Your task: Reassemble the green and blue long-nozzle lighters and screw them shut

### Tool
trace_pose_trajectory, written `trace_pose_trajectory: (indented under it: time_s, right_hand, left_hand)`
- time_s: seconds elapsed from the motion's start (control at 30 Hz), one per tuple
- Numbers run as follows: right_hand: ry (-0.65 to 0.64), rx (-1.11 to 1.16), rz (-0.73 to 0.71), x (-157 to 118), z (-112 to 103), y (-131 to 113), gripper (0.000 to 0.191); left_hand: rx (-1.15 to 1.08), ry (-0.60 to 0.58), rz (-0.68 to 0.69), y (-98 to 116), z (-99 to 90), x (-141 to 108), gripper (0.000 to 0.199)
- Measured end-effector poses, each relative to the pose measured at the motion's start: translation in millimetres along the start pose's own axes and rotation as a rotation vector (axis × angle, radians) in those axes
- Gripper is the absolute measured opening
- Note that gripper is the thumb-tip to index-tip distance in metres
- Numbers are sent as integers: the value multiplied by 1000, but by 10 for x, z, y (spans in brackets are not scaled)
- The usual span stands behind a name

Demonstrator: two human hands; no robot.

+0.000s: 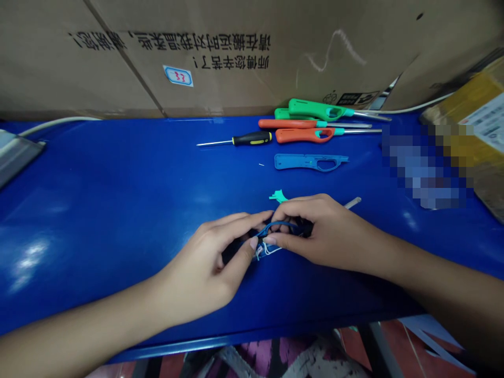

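Observation:
Near the front of the blue table, my left hand (220, 257) and my right hand (318, 231) meet around a blue lighter casing half (275, 224). Fingers of both hands are closed on it, thumbs almost touching. White and pale green small parts (262, 251) show just below the thumbs; a thin white wire is among them. A turquoise trigger piece (279, 196) lies just beyond my right fingers. From behind my right hand sticks out a metal rod tip (353, 202). Another blue casing half (312, 162) lies farther back. My fingers hide most of what is held.
Beyond the casing lie a screwdriver (252, 138), orange lighters (305, 135) and green lighters (315, 109). A large cardboard box (220, 94) stands along the back edge. On the right is a taped carton (472, 136), beside a blurred-out patch. A grey object (19, 155) sits far left.

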State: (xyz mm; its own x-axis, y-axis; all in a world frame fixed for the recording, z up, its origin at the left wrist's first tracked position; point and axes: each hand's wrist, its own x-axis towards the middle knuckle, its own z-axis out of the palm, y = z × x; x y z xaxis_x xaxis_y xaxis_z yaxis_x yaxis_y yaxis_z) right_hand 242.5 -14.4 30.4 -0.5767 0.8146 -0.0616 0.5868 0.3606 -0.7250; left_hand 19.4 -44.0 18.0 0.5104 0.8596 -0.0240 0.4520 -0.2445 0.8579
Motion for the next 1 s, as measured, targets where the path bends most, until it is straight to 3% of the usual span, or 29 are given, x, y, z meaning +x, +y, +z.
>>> trace_pose_trajectory:
  time_s: [0.27, 0.4, 0.57, 0.73, 0.87, 1.0]
  right_hand:
    - [-19, 119, 64, 19, -109, 14, 11]
    - [37, 49, -71, 6, -103, 23, 9]
    - [19, -104, -251, -31, -90, 18, 11]
    - [7, -121, -258, -55, -127, -2, 12]
    - [-13, -148, -279, -51, -133, 6, 11]
    - [7, -246, -356, -37, -96, 11, 23]
  left_hand:
    - [-64, 35, -108, -7, -10, 22, 38]
    - [-68, 44, -58, -3, -24, 37, 36]
    - [-136, 14, 5, -9, -31, 19, 42]
    - [-21, -13, 71, -21, -11, 14, 60]
    - [23, -49, 81, -42, -7, 32, 56]
    - [25, -67, 120, -37, -17, 44, 54]
